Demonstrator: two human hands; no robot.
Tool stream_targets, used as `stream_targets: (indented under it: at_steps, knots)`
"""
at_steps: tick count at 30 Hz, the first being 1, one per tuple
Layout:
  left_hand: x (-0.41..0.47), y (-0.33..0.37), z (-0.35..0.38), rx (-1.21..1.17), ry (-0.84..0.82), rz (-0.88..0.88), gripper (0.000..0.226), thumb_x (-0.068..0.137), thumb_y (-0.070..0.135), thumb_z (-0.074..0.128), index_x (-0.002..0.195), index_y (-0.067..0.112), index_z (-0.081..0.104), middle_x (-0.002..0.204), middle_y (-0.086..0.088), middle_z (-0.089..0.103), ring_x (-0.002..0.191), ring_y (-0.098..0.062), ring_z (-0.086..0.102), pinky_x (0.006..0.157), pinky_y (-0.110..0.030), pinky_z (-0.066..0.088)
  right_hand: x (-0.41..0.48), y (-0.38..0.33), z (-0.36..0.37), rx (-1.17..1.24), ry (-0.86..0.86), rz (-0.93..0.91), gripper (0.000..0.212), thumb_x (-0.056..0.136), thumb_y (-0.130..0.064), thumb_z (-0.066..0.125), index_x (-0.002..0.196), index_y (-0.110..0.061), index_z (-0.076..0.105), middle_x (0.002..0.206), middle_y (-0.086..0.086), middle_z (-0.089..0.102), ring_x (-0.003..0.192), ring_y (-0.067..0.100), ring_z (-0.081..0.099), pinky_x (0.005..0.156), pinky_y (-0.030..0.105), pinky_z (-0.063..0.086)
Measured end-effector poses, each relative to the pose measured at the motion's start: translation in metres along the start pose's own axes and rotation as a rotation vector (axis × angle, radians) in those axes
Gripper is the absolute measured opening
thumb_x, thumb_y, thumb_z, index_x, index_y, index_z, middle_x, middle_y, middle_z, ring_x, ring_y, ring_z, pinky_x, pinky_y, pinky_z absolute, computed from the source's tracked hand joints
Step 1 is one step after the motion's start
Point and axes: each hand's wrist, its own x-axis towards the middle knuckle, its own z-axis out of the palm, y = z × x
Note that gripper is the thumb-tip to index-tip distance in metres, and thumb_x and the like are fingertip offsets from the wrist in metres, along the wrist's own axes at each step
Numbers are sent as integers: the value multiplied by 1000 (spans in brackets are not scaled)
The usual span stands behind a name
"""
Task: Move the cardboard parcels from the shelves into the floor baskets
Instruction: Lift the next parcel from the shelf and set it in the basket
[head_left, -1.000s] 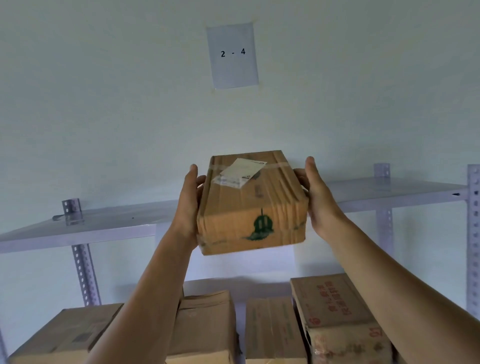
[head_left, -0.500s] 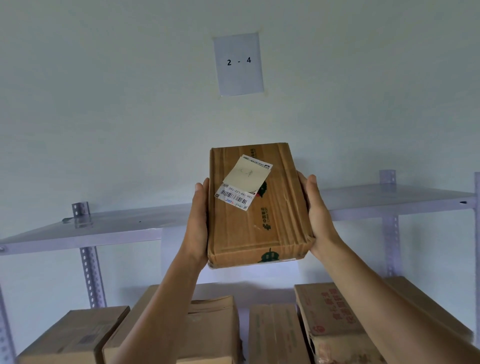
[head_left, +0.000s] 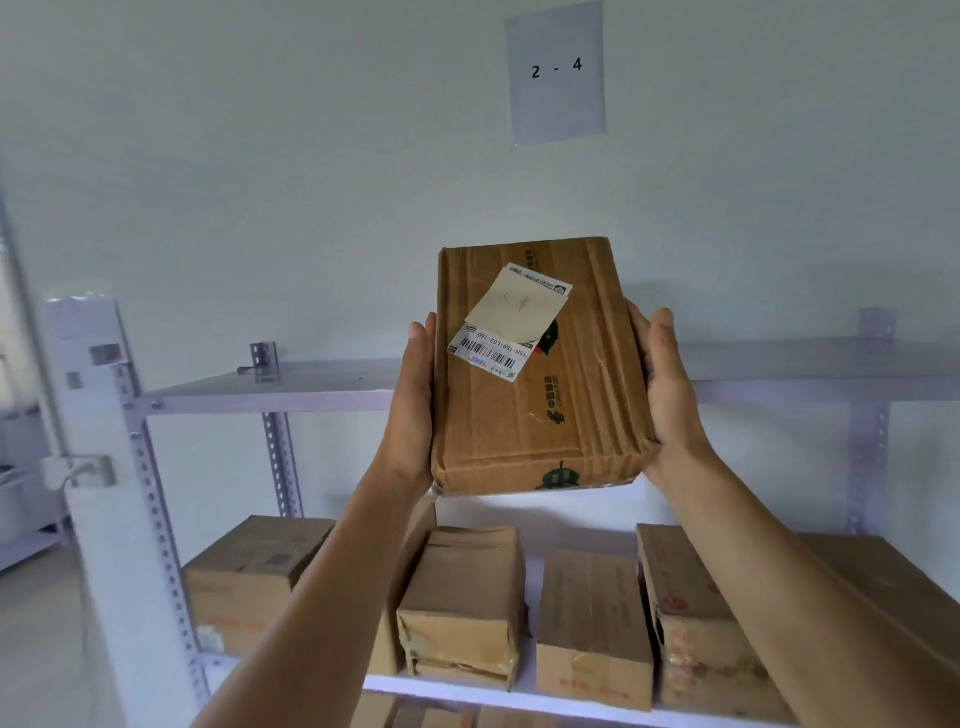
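Observation:
I hold a flat brown cardboard parcel (head_left: 571, 395) in the air in front of the top shelf (head_left: 270, 389). It is tilted so its broad face with a white barcode label and green print faces me. My left hand (head_left: 413, 400) presses its left side and my right hand (head_left: 667, 389) grips its right side. On the shelf below stand several more cardboard parcels (head_left: 462, 597), side by side. No basket is in view.
A grey metal rack with perforated uprights (head_left: 156, 519) carries the shelves against a pale wall. A paper sign reading "2 - 4" (head_left: 558, 73) hangs on the wall above. Another rack (head_left: 21, 499) shows at the far left.
The parcel has come off the top shelf toward me and tipped up so its labelled face shows. My view has dropped and shifted, revealing more of the lower shelf.

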Motion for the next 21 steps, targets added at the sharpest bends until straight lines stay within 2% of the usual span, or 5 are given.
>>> stream_targets:
  at_steps: [4,9,14,16,21]
  knots:
    - [-34,19,-8,12,51,18,67,110,66,17,134,41,74,145,-6,69,135,-35,65,107,-49,58,-16,7,20,52,-64,32,63,106,-67,29,151,-31,55,143,9,67,129,32,66,109,63,50]
    - [-83,45,-25,63,155,36,65,110,64,20,133,38,75,140,-8,71,127,-32,69,98,-44,61,-37,20,59,115,-140,91,66,108,-64,25,153,-25,52,145,13,65,130,34,65,111,62,50]
    - [-129,69,-48,149,233,77,66,113,60,16,125,43,78,132,0,76,122,-25,73,97,-40,62,-62,38,100,182,-215,149,64,111,-59,23,154,-19,49,143,16,65,127,34,67,96,49,60]
    - [-148,75,-62,173,295,82,63,112,60,19,124,43,79,131,0,76,122,-25,73,97,-41,62,-72,49,119,203,-238,185,65,110,-59,25,154,-18,50,143,18,64,128,35,66,100,53,57]
    - [-192,91,-106,208,412,64,65,112,62,19,122,42,80,137,-6,74,128,-32,69,107,-50,58,-95,86,170,201,-305,265,66,109,-61,28,152,-17,52,142,22,62,130,41,63,110,63,49]
